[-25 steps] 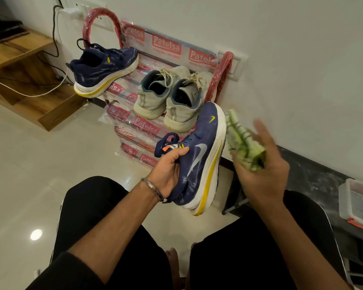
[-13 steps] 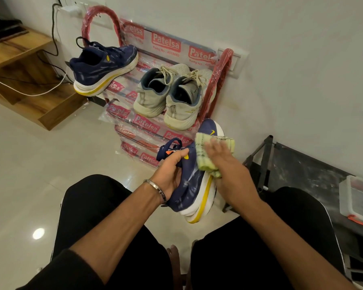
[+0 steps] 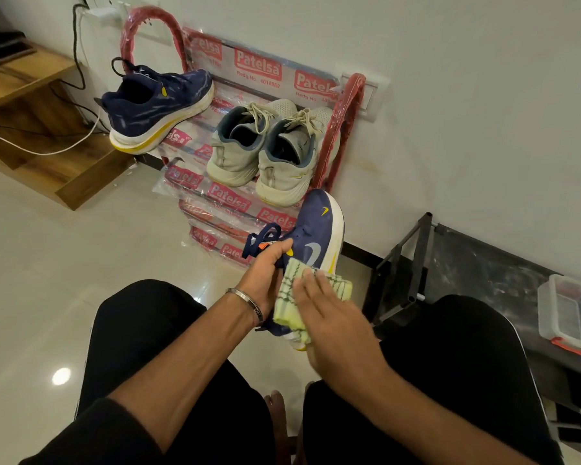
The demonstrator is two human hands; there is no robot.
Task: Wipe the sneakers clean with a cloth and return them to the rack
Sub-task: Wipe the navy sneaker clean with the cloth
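The cloth point(image 3: 296, 298) and right hand point(image 3: 332, 317) hide the navy sneaker's point(image 3: 316, 229) heel; the plastic tub point(image 3: 565, 313) runs off the right edge.

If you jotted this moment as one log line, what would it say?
step: wiping | left hand: grips navy sneaker | right hand: presses cloth on it | rack: three shoes

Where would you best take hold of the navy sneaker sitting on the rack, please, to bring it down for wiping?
Probably by the heel collar of the navy sneaker, coming from the front left. It rests on the rack's top shelf with heel overhanging toward the person and its mouth open, so fingers can hook inside while the thumb pinches the heel.
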